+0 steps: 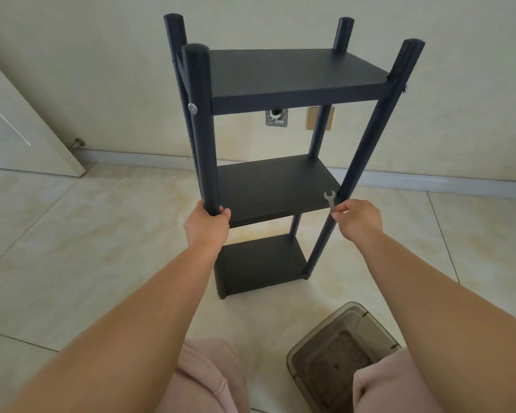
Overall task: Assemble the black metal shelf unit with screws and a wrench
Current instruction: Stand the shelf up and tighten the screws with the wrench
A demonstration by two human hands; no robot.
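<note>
Shelving first: your black three-tier shelf unit stands upright on the tiled floor near the wall. A translucent brown bin sits by your right knee. Your left hand grips the near-left post; your right hand, beside the near-right post, pinches a small wrench. One screw shows on the left post.

Two bare forearms, no sleeves, watch or rings visible. left hand and right hand ungloved. Pale pink shorts, stitched hems at knees.
</note>
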